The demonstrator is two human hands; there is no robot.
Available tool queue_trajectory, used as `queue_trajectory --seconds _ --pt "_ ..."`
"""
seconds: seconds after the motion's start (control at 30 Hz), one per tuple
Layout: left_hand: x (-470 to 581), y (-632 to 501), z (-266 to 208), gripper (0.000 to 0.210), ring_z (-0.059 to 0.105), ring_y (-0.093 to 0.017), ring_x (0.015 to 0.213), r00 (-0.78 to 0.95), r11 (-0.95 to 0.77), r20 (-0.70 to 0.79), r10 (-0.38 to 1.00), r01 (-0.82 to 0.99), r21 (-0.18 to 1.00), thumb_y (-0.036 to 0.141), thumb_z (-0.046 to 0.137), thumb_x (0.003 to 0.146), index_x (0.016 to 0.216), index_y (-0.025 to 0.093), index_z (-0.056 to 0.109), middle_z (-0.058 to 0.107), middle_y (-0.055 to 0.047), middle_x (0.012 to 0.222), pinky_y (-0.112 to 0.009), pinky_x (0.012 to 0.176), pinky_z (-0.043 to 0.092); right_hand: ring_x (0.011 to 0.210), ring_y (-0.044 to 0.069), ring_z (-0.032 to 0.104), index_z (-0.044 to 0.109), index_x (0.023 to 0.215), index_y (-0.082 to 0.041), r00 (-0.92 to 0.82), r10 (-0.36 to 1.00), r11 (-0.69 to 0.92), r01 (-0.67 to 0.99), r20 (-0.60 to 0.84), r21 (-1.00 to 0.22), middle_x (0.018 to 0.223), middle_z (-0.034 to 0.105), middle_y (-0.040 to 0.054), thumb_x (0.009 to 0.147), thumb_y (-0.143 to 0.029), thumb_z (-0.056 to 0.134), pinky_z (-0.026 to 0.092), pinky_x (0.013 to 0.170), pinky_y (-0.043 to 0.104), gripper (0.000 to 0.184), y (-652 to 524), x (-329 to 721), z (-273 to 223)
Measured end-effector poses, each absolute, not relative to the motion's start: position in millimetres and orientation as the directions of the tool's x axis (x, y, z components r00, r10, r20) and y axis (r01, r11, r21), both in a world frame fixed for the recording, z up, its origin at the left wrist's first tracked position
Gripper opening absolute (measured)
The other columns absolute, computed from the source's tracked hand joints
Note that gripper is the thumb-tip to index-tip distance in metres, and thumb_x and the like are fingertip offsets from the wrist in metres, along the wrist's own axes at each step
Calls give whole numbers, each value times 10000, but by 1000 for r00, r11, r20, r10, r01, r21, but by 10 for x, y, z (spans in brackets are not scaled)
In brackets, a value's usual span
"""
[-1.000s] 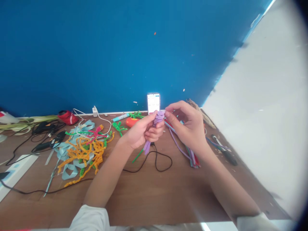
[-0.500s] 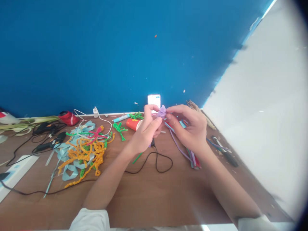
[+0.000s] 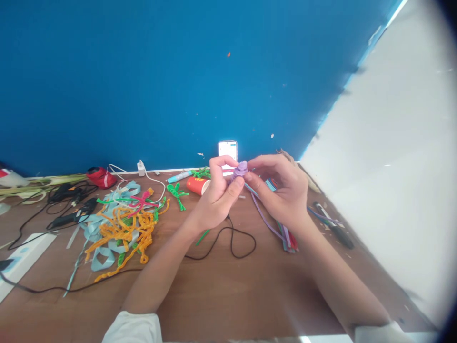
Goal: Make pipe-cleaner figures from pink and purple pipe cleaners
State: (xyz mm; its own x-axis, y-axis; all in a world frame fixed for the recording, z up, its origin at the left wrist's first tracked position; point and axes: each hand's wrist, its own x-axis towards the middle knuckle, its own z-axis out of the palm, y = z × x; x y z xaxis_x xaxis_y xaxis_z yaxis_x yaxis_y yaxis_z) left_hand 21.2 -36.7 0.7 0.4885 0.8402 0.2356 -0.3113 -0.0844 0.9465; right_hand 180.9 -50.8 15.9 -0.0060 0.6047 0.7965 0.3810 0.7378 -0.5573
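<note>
Between my two hands, above the table, is a small coil of fuzzy purple pipe cleaner (image 3: pixel 241 169). My left hand (image 3: pixel 217 195) pinches its lower left side between thumb and forefinger. From the right, my right hand (image 3: pixel 282 186) grips the coil's edge with thumb and fingertips. The coil's underside is hidden by my left thumb. Beneath my right hand lies a bundle of coloured pipe cleaners (image 3: pixel 286 240), with purple, blue and red strands showing. A lit phone (image 3: pixel 227 148) leans on the wall just behind my hands.
Orange pipe cleaners (image 3: pixel 123 226) lie tangled with pale blue ribbon (image 3: pixel 103 257) at the left. Nearby are a green twisted figure (image 3: pixel 176 194), a red paper cup (image 3: pixel 196 185) and a glue gun (image 3: pixel 71 216). A power strip (image 3: pixel 24 259) and a black cable (image 3: pixel 232 228) cross the table. A box cutter (image 3: pixel 337 231) lies right.
The purple coil has turned and tipped in my fingers, so its pointed top no longer sticks up. My right fingertips have shifted slightly around it.
</note>
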Motion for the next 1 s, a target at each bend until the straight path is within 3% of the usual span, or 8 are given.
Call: queue_trajectory --seconds 0.1,0.67,1.0 --pt "224 -373 10 297 236 -60 447 463 -219 332 822 -281 934 417 566 949 1122 307 351 328 83 630 -195 436 167 742 144 673 665 993 -250 -38 611 745 365 791 -559 942 727 11 890 -215 687 557 679 293 111 -503 1815 167" --pt "244 -373 25 252 253 -55 452 489 -230 367 791 -317 920 438 541 955 1013 296 341 318 100 612 -149 444 203 770 155 668 668 946 -233 -85 676 729 222 731 -648 894 689 17 883 -278 705 570 671 291 86 -507 1840 167" --pt "251 -374 13 240 266 -57 461 444 -267 392 806 -319 909 408 554 954 1004 297 347 349 96 609 -153 451 211 778 165 660 678 923 -237 -100 658 749 196 747 -633 862 690 21 899 -246 681 556 670 308 26 -505 1840 181"
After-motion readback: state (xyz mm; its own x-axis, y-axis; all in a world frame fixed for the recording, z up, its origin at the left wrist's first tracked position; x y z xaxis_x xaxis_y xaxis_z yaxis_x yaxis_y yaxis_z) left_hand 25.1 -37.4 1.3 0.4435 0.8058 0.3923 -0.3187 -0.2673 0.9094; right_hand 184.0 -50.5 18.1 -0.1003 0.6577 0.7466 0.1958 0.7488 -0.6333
